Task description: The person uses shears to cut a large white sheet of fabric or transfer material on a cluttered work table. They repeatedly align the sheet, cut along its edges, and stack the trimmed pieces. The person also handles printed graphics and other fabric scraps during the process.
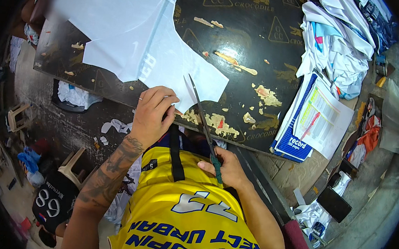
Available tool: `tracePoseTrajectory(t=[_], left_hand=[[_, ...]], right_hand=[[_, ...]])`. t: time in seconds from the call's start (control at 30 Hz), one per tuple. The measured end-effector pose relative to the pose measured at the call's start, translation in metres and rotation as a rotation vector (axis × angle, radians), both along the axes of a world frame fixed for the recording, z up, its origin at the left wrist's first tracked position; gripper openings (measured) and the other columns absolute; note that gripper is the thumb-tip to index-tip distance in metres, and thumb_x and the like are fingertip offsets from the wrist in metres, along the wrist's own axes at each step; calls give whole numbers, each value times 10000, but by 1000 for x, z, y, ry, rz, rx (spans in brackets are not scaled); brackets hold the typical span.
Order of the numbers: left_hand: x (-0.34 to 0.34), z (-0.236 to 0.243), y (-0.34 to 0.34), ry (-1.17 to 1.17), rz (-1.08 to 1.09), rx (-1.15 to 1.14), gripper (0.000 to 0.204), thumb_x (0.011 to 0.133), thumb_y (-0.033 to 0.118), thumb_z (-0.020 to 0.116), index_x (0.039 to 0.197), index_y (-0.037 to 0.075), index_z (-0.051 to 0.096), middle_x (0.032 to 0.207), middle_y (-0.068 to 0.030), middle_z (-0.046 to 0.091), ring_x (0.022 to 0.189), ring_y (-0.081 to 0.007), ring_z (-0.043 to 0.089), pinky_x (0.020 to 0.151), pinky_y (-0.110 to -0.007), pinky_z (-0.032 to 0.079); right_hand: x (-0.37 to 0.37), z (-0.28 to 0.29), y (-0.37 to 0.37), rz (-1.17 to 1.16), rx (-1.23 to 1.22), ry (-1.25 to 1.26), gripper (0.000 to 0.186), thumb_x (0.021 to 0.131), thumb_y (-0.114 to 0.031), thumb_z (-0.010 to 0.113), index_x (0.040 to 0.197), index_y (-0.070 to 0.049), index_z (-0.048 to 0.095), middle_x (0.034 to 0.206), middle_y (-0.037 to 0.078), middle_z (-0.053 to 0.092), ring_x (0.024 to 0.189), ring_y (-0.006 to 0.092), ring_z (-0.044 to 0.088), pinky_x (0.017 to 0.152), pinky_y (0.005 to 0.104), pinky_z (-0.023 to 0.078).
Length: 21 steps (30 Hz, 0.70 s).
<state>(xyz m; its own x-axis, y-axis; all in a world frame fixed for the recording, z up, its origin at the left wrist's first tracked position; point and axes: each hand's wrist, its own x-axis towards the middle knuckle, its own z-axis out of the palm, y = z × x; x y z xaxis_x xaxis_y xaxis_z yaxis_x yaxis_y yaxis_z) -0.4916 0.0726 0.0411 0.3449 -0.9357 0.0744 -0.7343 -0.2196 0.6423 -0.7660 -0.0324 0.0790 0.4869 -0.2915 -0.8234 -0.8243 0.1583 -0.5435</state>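
right hand (230, 168) holding scissors (205, 125), white cloth (143, 36), seemingly lettered

A glossy yellow jersey (163, 203) bears large white, blue-edged numerals (208, 206) and bold dark-blue block lettering (164, 246). A flat black strap (176, 158) crosses its lower edge. Dark tattoos (121, 161) mark the left forearm (106, 182); the left hand (153, 110) wears a thin ring (140, 99), apparently metal.

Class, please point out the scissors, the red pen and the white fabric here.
Scissors (204, 120): head view, on the long blades.
Red pen (310, 125): head view, middle of its barrel.
White fabric (127, 25): head view, on its broad body.
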Motion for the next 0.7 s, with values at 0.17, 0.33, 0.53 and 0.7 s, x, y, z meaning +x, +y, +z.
tracePoseTrajectory(t=[0.17, 0.33, 0.53, 0.7], left_hand=[[1, -3, -1, -13, 2, -2, 256, 891, 15, 723, 1140, 72, 720, 1224, -88, 671, 1251, -327, 594, 1078, -486, 448], [2, -3, -1, -16, -7, -4, 251, 874, 27, 726, 1121, 68, 704, 1194, -73, 650, 1214, -317, 601, 1052, -480, 451], [6, 0, -5, 15, -15, -4, 253, 861, 13, 731, 1108, 61, 714, 1177, -73, 664, 1205, -313, 610, 1040, -481, 461], [9, -1, -6, 38, -24, -3, 263, 856, 10, 740, 1115, 55, 720, 1175, -68, 671, 1205, -302, 614, 1034, -474, 459]], right_hand=[[6, 4, -2, 20, 48, 96, 569, 866, -508, 920, 707, -59, 610, 632, -1, 545, 623, 116, 493, 592, 337, 413], [24, 12, -4, -33, 29, 84, 581, 853, -522, 926, 689, -50, 630, 622, 2, 553, 617, 115, 501, 597, 325, 429], [46, 16, -12, -55, 52, 103, 537, 849, -527, 927, 782, -35, 721, 670, 13, 635, 645, 101, 567, 608, 308, 461], [61, 20, -21, -61, 76, 136, 630, 812, -624, 911, 779, -24, 722, 688, 52, 660, 650, 155, 604, 629, 336, 489]])
